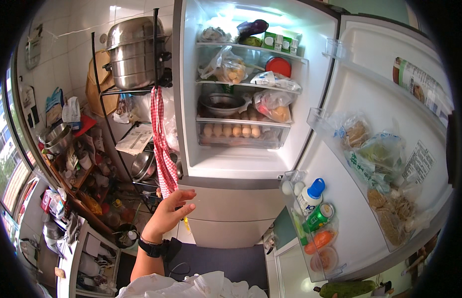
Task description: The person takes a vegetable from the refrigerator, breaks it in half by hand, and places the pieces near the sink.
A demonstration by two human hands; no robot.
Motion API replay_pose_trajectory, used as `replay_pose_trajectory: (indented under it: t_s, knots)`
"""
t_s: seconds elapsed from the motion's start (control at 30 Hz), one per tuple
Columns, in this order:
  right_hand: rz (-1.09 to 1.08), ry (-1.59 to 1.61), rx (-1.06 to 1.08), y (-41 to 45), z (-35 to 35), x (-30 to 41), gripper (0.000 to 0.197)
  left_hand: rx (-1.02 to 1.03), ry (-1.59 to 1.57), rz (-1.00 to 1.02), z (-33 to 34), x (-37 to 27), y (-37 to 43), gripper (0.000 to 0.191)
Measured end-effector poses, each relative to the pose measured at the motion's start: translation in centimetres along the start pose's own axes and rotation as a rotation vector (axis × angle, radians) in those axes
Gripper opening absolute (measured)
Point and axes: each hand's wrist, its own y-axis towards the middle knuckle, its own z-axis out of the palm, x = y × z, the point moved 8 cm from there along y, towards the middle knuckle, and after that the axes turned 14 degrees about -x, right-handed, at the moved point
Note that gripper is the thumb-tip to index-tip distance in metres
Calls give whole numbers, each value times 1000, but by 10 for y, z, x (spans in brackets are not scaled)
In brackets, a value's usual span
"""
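My left hand (175, 210), with a dark band on its wrist, reaches out before the lower front of the refrigerator (231, 201). Its fingers are apart and it holds nothing. Close behind the fingertips hangs a red-and-white checked cloth (164, 149). The refrigerator's upper compartment stands wide open, its door (357, 89) swung out to the right. At the bottom right edge lies a long green vegetable (346, 288), partly cut off by the picture. Small skin-toned patches beside it may be fingers of my right hand, but the rest is out of view.
Shelves inside hold an eggplant (253, 28), a red-lidded container (278, 67), a metal bowl (221, 102) and a drawer of eggs (236, 131). Door bins carry a green can (319, 218) and bagged food (383, 152). A black rack (128, 91) with a steamer pot (134, 52) stands left.
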Motion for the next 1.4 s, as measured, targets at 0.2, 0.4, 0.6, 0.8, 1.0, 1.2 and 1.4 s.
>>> replay_pose_trajectory:
  t_s: [0.2, 0.4, 0.6, 0.8, 1.0, 1.2, 1.4]
  knots:
    - [-131, -183, 56, 16, -21, -23, 30, 7, 20, 7, 0, 3, 1, 37]
    - [-203, -296, 35, -4, -4, 11, 25, 11, 12, -19, 4, 2, 1, 37]
    - [-863, -955, 135, -34, 26, 58, 17, 11, 29, -16, 3, 1, 0, 38]
    - [-909, -997, 125, -11, -11, 7, 24, 16, 26, -18, 4, -2, -1, 36]
    - [-1, -83, 25, 3, -16, -16, 24, 45, 10, -38, 5, 1, -1, 33]
    - [-538, -536, 68, -10, -5, 15, 16, 47, -23, -89, 5, 8, -2, 33]
    - [-500, -573, 78, -8, -11, 13, 15, 64, -58, -54, 11, 2, -2, 30]
